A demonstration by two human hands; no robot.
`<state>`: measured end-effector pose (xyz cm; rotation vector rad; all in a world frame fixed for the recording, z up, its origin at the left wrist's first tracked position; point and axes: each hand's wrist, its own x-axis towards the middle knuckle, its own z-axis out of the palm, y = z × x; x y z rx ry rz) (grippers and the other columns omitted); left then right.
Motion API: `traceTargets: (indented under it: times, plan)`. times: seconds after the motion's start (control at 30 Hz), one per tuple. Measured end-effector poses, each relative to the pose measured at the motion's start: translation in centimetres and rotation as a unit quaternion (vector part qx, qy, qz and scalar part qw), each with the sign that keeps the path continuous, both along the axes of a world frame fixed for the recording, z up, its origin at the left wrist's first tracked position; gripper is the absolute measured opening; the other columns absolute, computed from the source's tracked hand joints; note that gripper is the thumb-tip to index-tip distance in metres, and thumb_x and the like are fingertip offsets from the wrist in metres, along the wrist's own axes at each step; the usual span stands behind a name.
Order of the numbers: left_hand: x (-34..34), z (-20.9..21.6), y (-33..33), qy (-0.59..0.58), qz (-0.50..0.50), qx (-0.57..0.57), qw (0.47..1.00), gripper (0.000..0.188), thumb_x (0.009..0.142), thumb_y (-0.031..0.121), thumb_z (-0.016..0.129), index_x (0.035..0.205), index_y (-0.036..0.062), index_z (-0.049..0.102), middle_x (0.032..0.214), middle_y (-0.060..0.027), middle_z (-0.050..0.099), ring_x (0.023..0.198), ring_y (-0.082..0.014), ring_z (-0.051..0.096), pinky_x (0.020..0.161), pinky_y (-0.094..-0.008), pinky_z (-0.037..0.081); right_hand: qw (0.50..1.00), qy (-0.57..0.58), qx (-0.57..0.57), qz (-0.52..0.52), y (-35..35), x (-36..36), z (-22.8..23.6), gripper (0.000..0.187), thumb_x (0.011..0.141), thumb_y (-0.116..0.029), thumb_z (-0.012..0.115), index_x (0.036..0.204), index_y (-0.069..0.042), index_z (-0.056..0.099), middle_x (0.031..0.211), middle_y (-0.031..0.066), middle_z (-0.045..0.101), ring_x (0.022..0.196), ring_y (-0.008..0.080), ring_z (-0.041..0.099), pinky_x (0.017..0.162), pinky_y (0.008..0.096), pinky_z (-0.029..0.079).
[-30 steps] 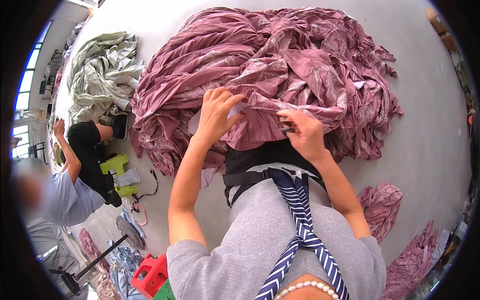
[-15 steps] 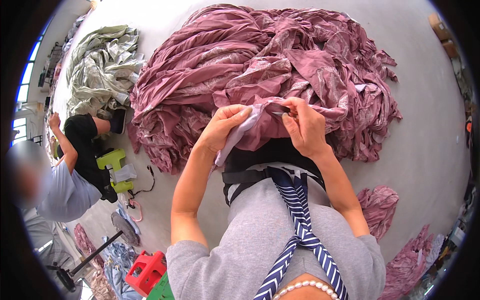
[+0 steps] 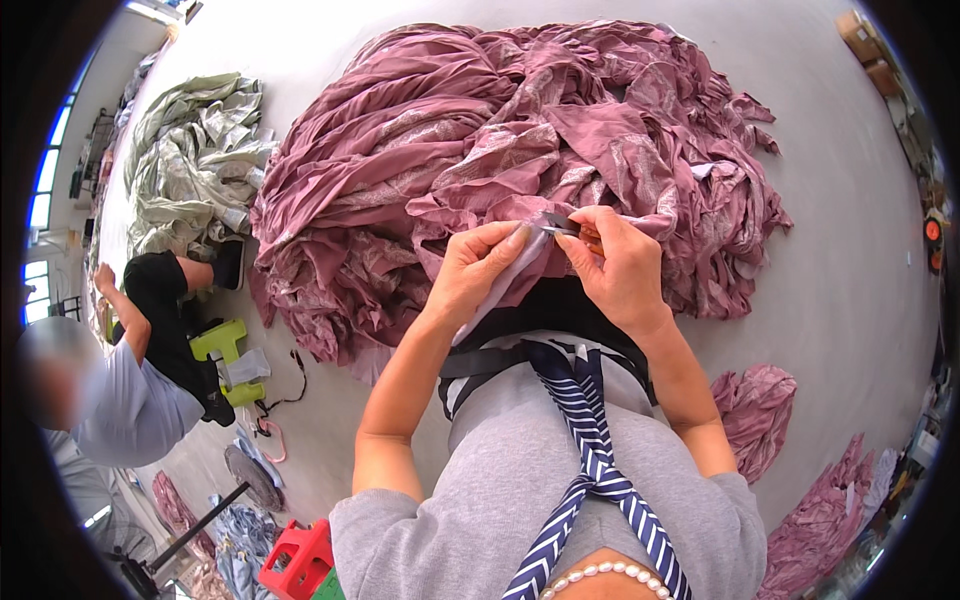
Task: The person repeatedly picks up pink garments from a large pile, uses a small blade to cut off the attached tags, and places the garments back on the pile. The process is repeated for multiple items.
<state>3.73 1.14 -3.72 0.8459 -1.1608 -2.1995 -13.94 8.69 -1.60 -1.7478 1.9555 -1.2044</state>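
My left hand (image 3: 478, 268) is closed in a pinch on the pale edge of a mauve fabric piece (image 3: 520, 284), which hangs down toward my lap. Between the fingers and thumb of my right hand (image 3: 622, 268) is a small pair of thread snips (image 3: 562, 223), its dark blades pointing left. Those blades meet the fabric edge right beside my left fingertips. My palm hides most of the snips' handle. Just beyond both hands lies a large heap of mauve patterned fabric (image 3: 420, 130).
A person (image 3: 135, 400) sits at the left near a lime-green stool (image 3: 228, 350) and a pale green fabric pile (image 3: 195, 160). Behind me on the left is a red stool (image 3: 298, 560). Smaller mauve bundles (image 3: 755, 410) lie at the right; boxes (image 3: 862, 38) line the far right.
My hands have come closer together, and the snips have moved left onto the fabric edge, with more of their blades showing. The view has shifted slightly.
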Motion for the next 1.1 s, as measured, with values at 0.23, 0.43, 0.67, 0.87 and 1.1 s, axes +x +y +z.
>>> traceTargets:
  times: [0.23, 0.43, 0.67, 0.87, 1.1]
  plan:
    - [-1.5, -0.7, 0.9, -0.014, 0.014, -0.062, 0.998, 0.026, 0.095, 0.019, 0.059, 0.111, -0.0012, 0.064, 0.08, 0.0033, 0.059, 0.066, -0.0021, 0.049, 0.055, -0.0167, 0.04, 0.999, 0.02, -0.011, -0.047, 0.8, -1.2, -0.2, 0.024, 0.08, -0.02, 0.073, 0.091, -0.005, 0.058, 0.07, 0.0073, 0.06, 0.061, 0.0239, 0.06, 0.054, 0.0339, 0.047]
    - [-1.9, -0.6, 1.3, -0.026, 0.011, -0.108, 0.994, 0.022, 0.095, 0.014, 0.058, 0.108, -0.0019, 0.066, 0.081, 0.0035, 0.06, 0.069, -0.0023, 0.05, 0.059, -0.017, 0.041, 0.998, 0.024, -0.011, -0.055, 0.6, -1.4, -0.3, 0.024, 0.08, -0.022, 0.073, 0.089, -0.006, 0.057, 0.068, 0.0073, 0.06, 0.06, 0.024, 0.061, 0.053, 0.034, 0.047]
    - [-2.2, -0.9, 1.2, -0.074, 0.019, -0.323, 0.943, 0.018, 0.091, 0.007, 0.061, 0.106, -0.0011, 0.066, 0.074, -0.0001, 0.055, 0.067, -0.0057, 0.047, 0.059, -0.0204, 0.039, 0.999, 0.013, -0.002, -0.03, 0.7, -1.9, -0.4, 0.024, 0.08, -0.023, 0.072, 0.086, -0.006, 0.056, 0.065, 0.0079, 0.06, 0.057, 0.0251, 0.061, 0.051, 0.0346, 0.046]
    - [-2.0, -0.5, 1.1, -0.121, -0.001, -0.378, 0.918, 0.016, 0.091, 0.006, 0.061, 0.103, -0.002, 0.067, 0.073, -0.0024, 0.054, 0.067, -0.0067, 0.047, 0.06, -0.0202, 0.039, 1.0, -0.003, 0.018, -0.018, 0.8, -2.5, -0.8, 0.021, 0.083, -0.021, 0.071, 0.087, -0.005, 0.057, 0.063, 0.0086, 0.06, 0.053, 0.0217, 0.06, 0.05, 0.0323, 0.045]
    - [-1.9, -1.3, 1.5, -0.14, 0.017, -0.441, 0.887, 0.016, 0.087, 0.002, 0.063, 0.102, -0.0007, 0.067, 0.071, -0.0048, 0.054, 0.062, -0.0111, 0.05, 0.056, -0.0233, 0.04, 0.924, -0.381, 0.025, -0.025, 0.3, -4.0, -0.8, 0.021, 0.089, -0.012, 0.066, 0.106, -0.004, 0.058, 0.072, -0.0057, 0.052, 0.06, -0.0012, 0.039, 0.053, 0.0153, 0.032]
